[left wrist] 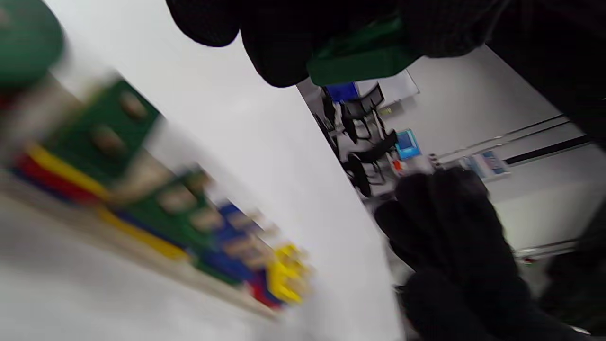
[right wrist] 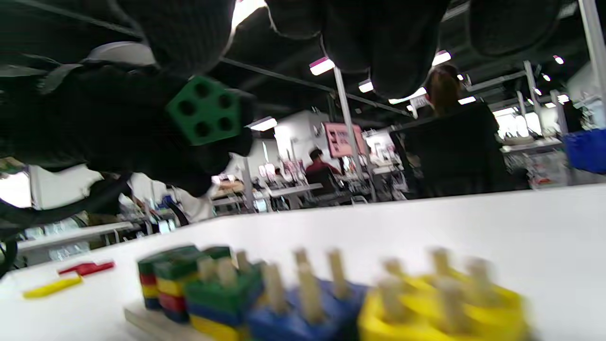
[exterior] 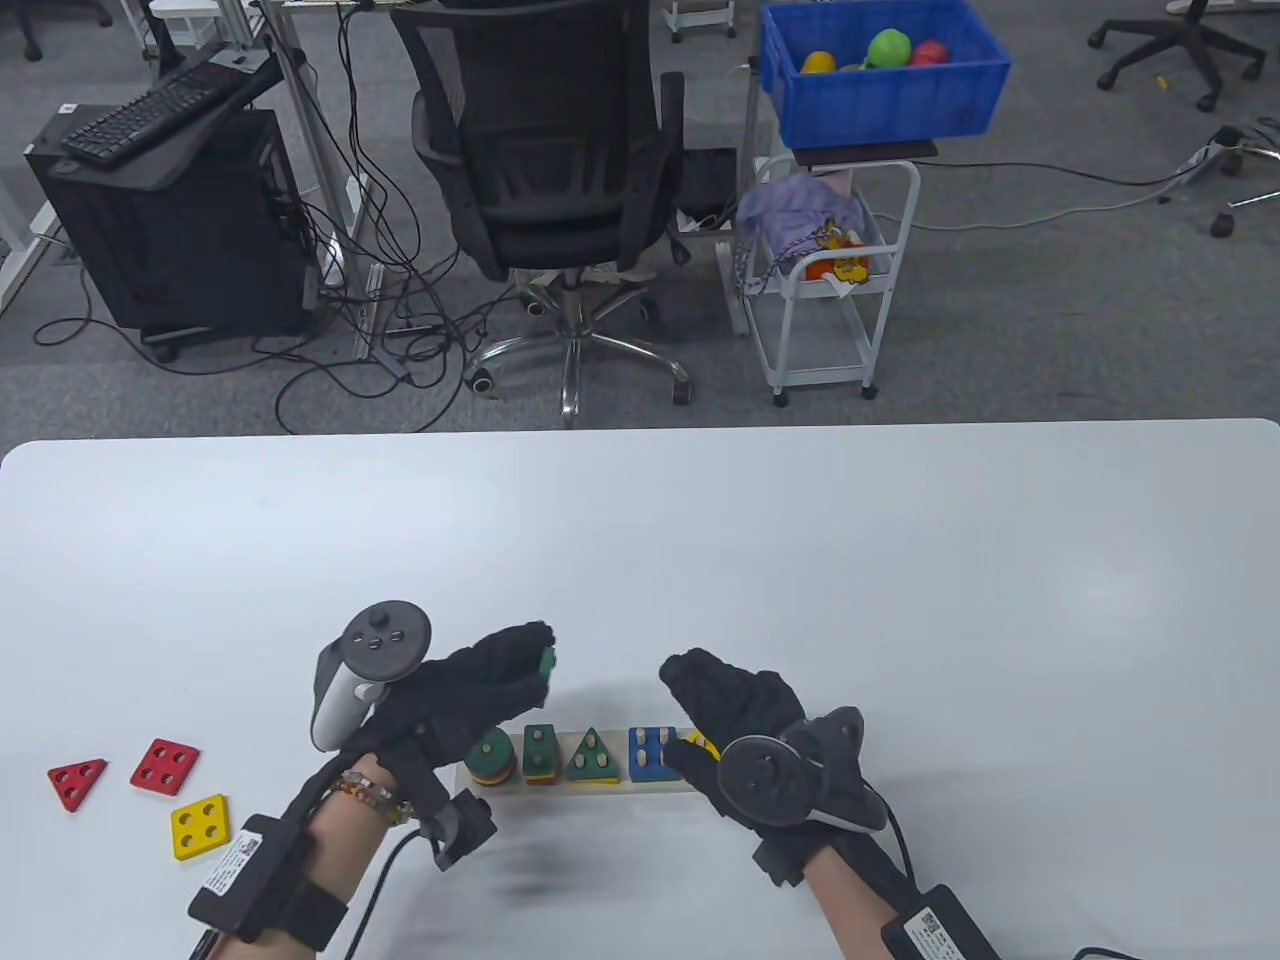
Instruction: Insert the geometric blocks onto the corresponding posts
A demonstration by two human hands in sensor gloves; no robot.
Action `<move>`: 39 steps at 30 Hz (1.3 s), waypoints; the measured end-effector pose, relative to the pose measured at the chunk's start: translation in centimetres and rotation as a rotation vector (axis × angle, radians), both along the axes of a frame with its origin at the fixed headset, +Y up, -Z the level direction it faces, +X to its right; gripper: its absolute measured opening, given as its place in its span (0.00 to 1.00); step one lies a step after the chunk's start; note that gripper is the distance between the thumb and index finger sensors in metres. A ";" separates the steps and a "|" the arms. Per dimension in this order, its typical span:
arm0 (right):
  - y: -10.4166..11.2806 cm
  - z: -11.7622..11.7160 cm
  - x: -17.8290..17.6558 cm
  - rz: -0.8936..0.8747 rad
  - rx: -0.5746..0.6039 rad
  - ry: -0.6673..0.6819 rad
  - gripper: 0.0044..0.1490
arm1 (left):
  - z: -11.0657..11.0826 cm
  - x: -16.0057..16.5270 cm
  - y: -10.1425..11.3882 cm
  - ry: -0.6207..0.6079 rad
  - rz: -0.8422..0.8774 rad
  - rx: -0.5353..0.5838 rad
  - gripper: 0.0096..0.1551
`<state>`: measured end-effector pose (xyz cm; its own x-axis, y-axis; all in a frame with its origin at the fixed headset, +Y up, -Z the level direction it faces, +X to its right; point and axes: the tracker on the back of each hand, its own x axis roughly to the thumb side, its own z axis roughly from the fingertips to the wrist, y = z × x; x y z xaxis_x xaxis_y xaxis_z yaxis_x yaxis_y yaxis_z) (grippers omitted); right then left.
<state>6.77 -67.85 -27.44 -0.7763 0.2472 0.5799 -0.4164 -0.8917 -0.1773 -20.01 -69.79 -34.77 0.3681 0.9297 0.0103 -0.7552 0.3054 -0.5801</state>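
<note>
Left hand pinches green four-hole block, above peg board at 12 o'clock. Right hand open, empty. Align holes squarely over blue four-post stack, lower straight.

Your wooden base lies flat near the table's front edge, posts upright. Left to right it carries a round stack topped green, a two-post stack topped green over yellow and red, a green triangle on three posts, a blue square on four posts, and a yellow block, partly hidden. A green square with four holes is held above the base, tilted, clear of every post. Loose on the table, well left of the base, lie a red triangle, a red square and a yellow square, all flat.
</note>
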 end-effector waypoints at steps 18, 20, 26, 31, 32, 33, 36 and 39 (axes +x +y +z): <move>1.1 1.6 -0.7 -0.016 0.226 0.007 0.44 | 3.8 5.0 -0.6 -0.118 0.079 0.089 0.44; 1.0 1.1 -0.4 0.052 0.175 -0.010 0.44 | 3.9 3.8 -0.1 -0.085 -0.074 0.209 0.43; -0.8 -0.4 0.3 0.430 -0.015 -0.064 0.43 | 4.4 -2.1 0.7 0.081 -0.688 0.524 0.42; -3.1 -1.6 0.3 0.469 -0.153 -0.061 0.41 | 5.1 -6.7 -0.4 0.171 -1.099 0.588 0.41; -3.4 -1.8 0.4 0.466 -0.155 -0.061 0.40 | 5.2 -7.7 -0.8 0.186 -1.161 0.574 0.41; -3.7 -1.9 0.4 0.466 -0.161 -0.063 0.40 | 5.2 -8.6 -1.0 0.205 -1.217 0.558 0.40; -4.1 -2.1 0.5 0.478 -0.169 -0.074 0.39 | 4.8 -10.3 -1.3 0.250 -1.274 0.495 0.40; -4.6 -2.3 0.5 0.482 -0.182 -0.078 0.40 | 4.6 -11.4 -1.1 0.286 -1.231 0.449 0.40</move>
<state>7.28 -72.46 -29.70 -0.8662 -0.0573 0.4964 0.0570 -0.9983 -0.0157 -31.43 -70.87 -30.17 0.9975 -0.0697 0.0075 0.0701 0.9903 -0.1201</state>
